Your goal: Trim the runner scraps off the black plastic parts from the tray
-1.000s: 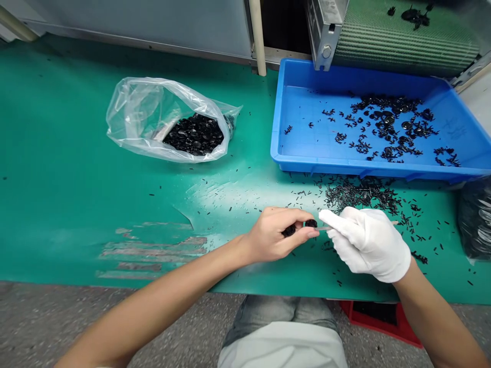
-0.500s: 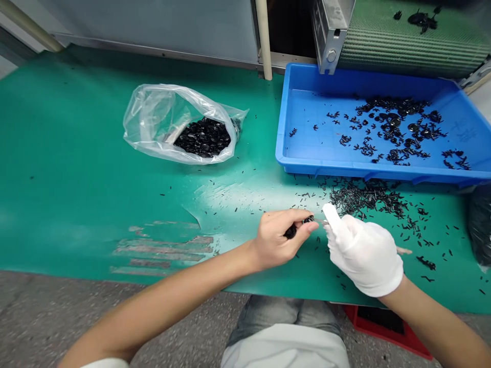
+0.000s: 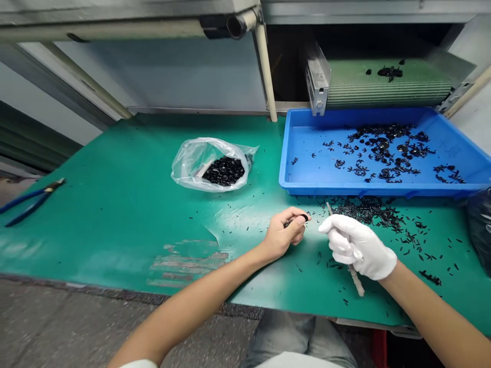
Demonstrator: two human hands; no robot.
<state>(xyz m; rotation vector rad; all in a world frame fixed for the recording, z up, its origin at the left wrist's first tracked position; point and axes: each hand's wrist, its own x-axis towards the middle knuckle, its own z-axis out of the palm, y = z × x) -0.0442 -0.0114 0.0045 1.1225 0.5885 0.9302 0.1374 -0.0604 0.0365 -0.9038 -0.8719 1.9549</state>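
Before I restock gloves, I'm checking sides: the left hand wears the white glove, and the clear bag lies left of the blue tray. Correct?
No: the head view shows the white glove on the right hand; the clear plastic bag does lie left of the blue tray.

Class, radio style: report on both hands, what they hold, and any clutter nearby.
Bare left hand: pinching small black part. Gloved right hand: gripping thin tool, tip apart from part. Clutter: loose black bits strewn around right hand.

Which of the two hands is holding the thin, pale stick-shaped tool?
The right hand, in a white fabric glove, holds the thin, pale stick-shaped tool; the left hand, bare, holds small black pieces.
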